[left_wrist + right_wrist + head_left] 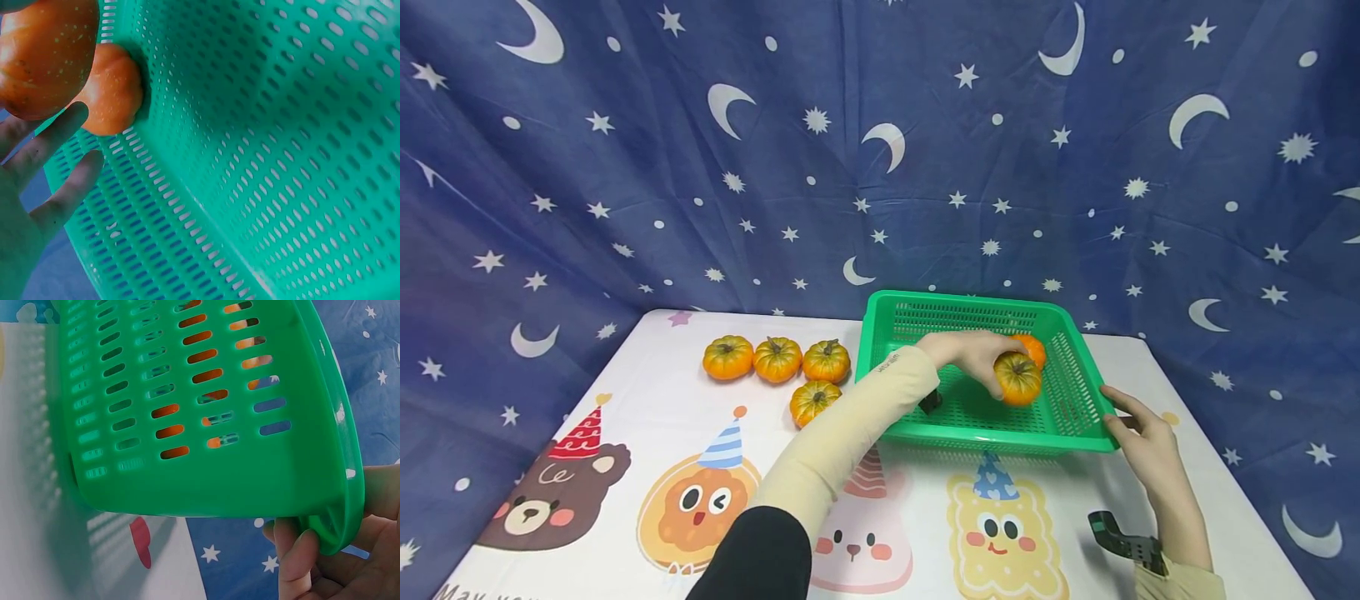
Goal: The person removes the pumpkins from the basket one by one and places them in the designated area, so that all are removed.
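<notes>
My left hand [976, 354] reaches into the green plastic basket [970, 437] and grips a small orange pumpkin [1019, 382] above the basket floor. In the left wrist view, the held pumpkin [47, 59] is partly cut off by the frame edge. Close behind it, a second pumpkin [115, 94] lies in the basket against a perforated wall. At the basket's right end, my right hand [1138, 429] holds the rim. The right wrist view shows fingers [297, 562] curled under the rim [353, 481] at one corner.
Several small pumpkins [777, 360] lie on the table left of the basket, one partly behind the left sleeve [842, 442]. The white tablecloth [647, 400] carries cartoon prints. Behind the table hangs a blue curtain [820, 208] with moons and stars.
</notes>
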A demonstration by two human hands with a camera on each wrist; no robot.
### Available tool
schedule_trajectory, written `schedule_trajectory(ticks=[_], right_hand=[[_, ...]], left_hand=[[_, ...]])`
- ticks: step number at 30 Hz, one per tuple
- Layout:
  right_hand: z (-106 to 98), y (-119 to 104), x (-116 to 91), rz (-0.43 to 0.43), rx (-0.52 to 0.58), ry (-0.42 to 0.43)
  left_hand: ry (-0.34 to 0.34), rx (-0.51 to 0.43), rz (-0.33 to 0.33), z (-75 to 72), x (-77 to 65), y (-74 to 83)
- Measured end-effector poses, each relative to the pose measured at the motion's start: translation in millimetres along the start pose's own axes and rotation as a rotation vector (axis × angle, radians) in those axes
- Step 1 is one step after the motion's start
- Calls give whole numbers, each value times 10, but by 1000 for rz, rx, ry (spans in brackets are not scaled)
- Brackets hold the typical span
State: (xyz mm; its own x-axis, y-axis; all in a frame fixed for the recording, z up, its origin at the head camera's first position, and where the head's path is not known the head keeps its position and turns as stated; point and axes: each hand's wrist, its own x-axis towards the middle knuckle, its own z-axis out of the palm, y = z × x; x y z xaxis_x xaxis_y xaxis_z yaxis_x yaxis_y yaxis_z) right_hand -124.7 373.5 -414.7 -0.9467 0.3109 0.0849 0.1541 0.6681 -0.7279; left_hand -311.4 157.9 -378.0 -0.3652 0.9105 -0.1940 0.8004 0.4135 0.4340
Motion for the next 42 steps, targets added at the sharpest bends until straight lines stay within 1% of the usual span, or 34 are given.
schedule_trajectory(ticks=[6, 10, 14, 17, 18, 24, 25, 28, 34, 42], right_hand=[[-12, -15, -12, -9, -17, 13], [-3, -24, -8, -14, -18, 10], [6, -14, -4, -10, -11, 5], [11, 13, 11, -7, -7, 12], [23, 30, 19, 2, 9, 29], [31, 32, 19, -7, 18, 35], [20, 15, 10, -17, 2, 20], [14, -11, -4, -13, -7, 19], [15, -24, -4, -1, -9, 17], [12, -31, -8, -4, -10, 17]], left_hand=[[11, 48, 4, -58, -116, -13], [18, 43, 7, -77, -195, -41], [29, 68, -8, -103, -292, -52], [39, 104, -22, -123, -365, -49], [41, 112, -28, -128, -389, -49], [40, 156, -55, -136, -523, -38], [42, 163, -54, -136, -543, -34], [51, 178, -54, -141, -610, -14], [78, 208, -45, -133, -727, -22], [91, 233, -69, -135, -896, -50]])
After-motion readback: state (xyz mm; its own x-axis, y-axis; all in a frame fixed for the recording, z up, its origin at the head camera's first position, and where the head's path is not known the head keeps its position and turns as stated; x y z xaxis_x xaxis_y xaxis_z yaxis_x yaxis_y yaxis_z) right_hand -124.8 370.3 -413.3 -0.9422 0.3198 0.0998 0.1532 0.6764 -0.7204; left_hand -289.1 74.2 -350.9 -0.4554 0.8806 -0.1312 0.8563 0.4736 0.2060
